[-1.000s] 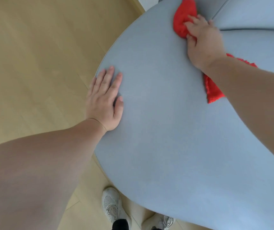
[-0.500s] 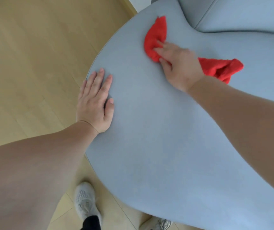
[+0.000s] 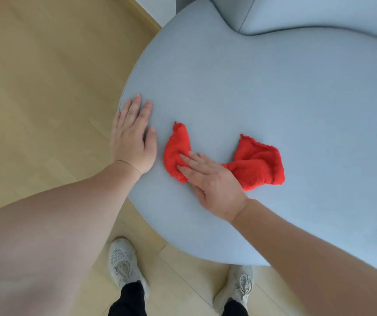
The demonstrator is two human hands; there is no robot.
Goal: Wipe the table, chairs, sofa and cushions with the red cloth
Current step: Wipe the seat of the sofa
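Your right hand (image 3: pixel 212 181) presses the red cloth (image 3: pixel 253 165) flat, grip released, wiping the sofa seat (image 3: pixel 274 99); left hand (image 3: pixel 132 142), just beside, braces open-palmed.

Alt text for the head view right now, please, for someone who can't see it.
A right hand presses a red cloth flat onto a rounded pale blue sofa seat. The left hand lies flat near the seat's edge, two pale sneakers on the wooden floor below.

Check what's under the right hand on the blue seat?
The right hand lies flat on the middle of the red cloth, pressing it on the blue seat. Cloth ends stick out both sides; the part beneath the palm is hidden.
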